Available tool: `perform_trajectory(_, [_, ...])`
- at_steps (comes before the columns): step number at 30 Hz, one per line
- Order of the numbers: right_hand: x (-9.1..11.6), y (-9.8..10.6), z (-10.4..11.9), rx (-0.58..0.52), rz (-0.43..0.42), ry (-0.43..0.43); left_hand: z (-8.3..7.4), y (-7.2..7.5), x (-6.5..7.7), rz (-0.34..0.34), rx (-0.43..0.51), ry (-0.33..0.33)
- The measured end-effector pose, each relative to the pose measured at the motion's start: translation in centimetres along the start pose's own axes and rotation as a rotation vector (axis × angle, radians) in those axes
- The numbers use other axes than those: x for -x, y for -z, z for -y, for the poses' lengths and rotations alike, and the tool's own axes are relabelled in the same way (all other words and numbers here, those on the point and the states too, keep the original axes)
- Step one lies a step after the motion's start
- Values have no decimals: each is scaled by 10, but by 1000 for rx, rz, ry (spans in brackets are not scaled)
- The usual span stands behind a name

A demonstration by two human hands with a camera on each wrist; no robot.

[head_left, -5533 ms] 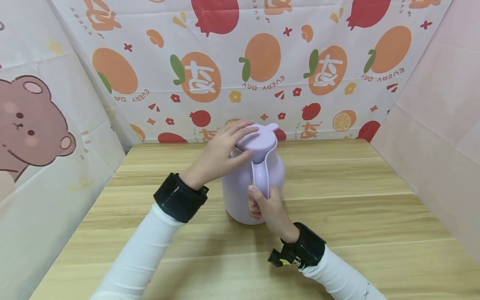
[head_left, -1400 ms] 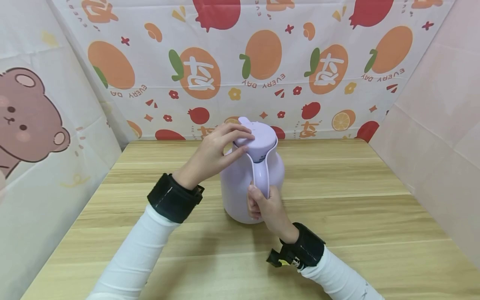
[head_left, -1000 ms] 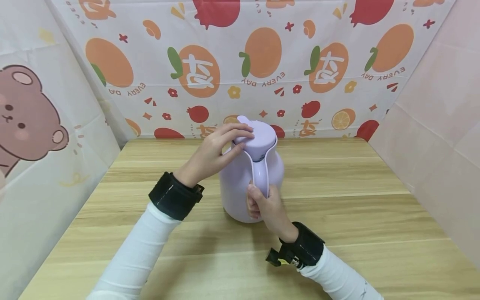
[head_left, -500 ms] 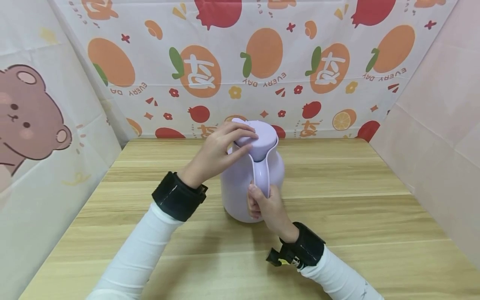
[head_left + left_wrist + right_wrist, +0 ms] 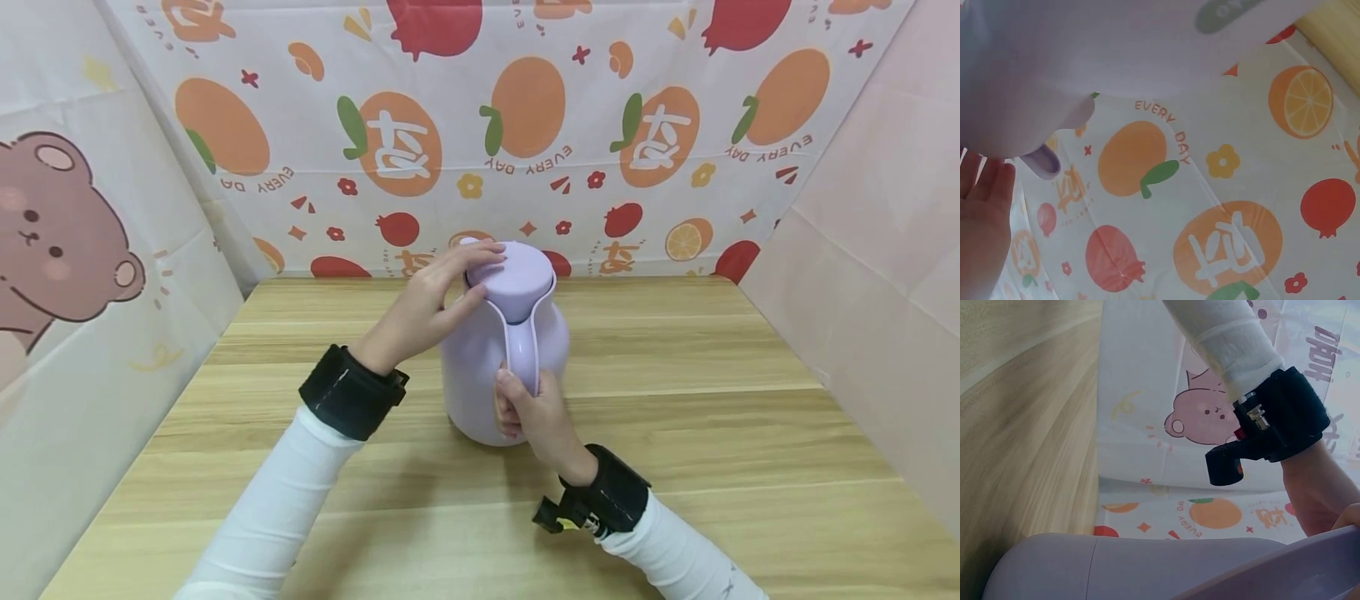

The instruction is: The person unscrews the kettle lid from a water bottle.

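Note:
A lilac vacuum jug (image 5: 480, 375) stands upright on the wooden table (image 5: 697, 400), its handle (image 5: 522, 354) facing me. My right hand (image 5: 542, 417) grips the lower part of this handle. My left hand (image 5: 423, 304) holds the left side of the round lid (image 5: 521, 271), with the thumb at the near edge and fingers over the top. The lid sits in the jug's mouth, and its small tab is mostly behind my fingers. In the left wrist view, fingers (image 5: 985, 181) touch the underlit lilac rim. The right wrist view shows the jug's side (image 5: 1141, 565) close up.
A fruit-print cloth (image 5: 585, 167) hangs behind the table. To the left is a pale cloth with a bear print (image 5: 67, 225), and a plain pale pink cloth (image 5: 885, 208) hangs at the right. Each wrist wears a black strap (image 5: 352, 392).
The lid has turned counterclockwise, its tab going from the back right to the back left. My left hand has shifted slightly left on it. The right hand keeps its hold; the jug stays put.

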State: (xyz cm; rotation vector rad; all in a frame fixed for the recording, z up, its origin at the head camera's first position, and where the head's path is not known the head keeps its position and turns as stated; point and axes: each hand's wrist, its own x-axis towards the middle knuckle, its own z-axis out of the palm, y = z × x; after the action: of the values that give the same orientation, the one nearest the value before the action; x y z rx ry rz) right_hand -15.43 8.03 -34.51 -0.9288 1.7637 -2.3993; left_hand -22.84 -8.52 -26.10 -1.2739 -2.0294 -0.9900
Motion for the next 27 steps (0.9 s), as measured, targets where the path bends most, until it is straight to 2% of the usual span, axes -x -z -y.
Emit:
perform_trajectory(7, [0, 0, 0, -2, 4, -1, 3, 2, 1, 9, -12, -9])
perform_trajectory(22, [0, -1, 0, -20, -1, -16, -10, -2, -2, -36, -150, -13])
perform_trajectory(27, [1, 0, -1, -10, -8, -20, -12, -1, -8, 0, -182, -8])
